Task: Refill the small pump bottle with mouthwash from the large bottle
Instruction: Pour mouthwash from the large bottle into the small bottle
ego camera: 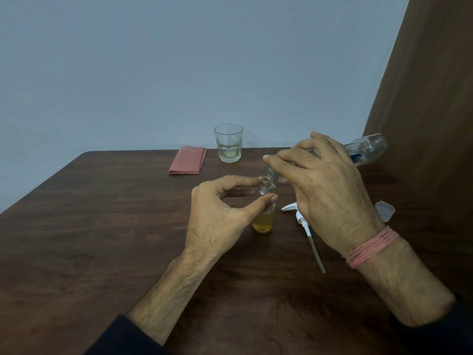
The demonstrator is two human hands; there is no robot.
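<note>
The small clear bottle [265, 216] stands upright on the dark wooden table [102, 239], its lower part holding yellow liquid and its neck uncapped. My left hand [220, 216] pinches its upper part between thumb and fingertips. My right hand [325, 190] grips the large clear bottle [368, 148], which is tipped nearly level with its mouth right above the small bottle's neck; the hand hides most of it. The white pump head [304, 224] with its long dip tube lies on the table just right of the small bottle.
A drinking glass [228, 143] with a little liquid stands at the table's far edge, a folded pink cloth [188, 160] to its left. A clear cap [385, 210] lies at the right. A brown curtain [430, 98] hangs on the right side.
</note>
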